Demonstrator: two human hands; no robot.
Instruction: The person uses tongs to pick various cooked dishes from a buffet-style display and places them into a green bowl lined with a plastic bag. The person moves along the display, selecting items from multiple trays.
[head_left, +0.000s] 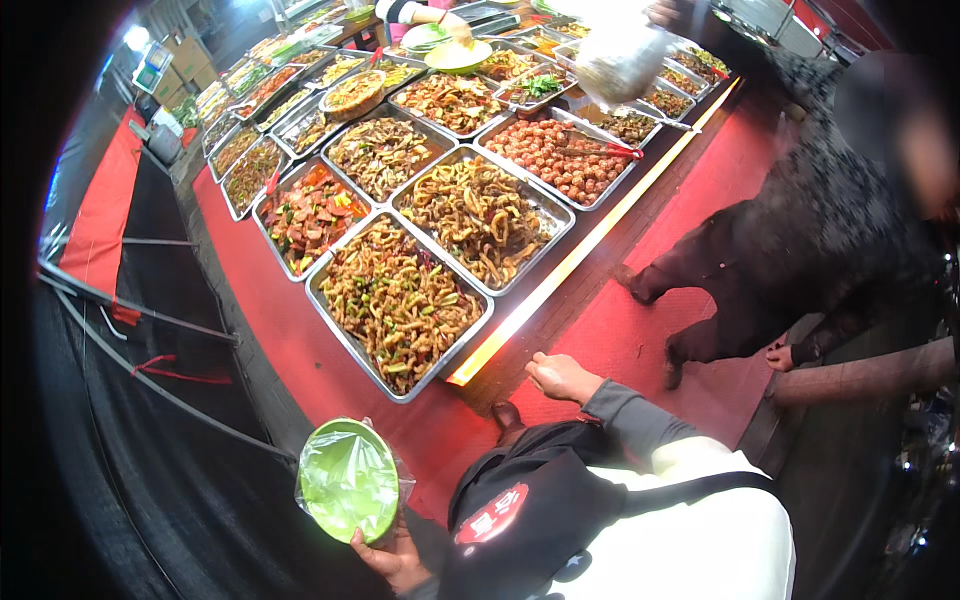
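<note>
My left hand (394, 559) holds a light green plate (349, 480) by its lower edge, thumb on the rim. Clear plastic film or a bag covers the plate. My right hand (564, 377) hangs over the red floor covering with its fingers curled in, and no object shows in it. Just beyond it, at the display's near corner, lies a steel tray of fried strips with green pieces (401, 304). Adjoining it are a tray of brown fried food (480, 217), a tray of red sliced food (311, 217) and a tray of meatballs (559, 157) with red-handled tongs (600, 151).
A lit strip (592, 240) edges the display. At right stands a person in dark clothes (817, 195), one arm raised beside a filled clear bag (619, 56). Another person's hand (456, 28) is over a green plate (457, 56). Metal poles (180, 322) and dark sheeting are at left.
</note>
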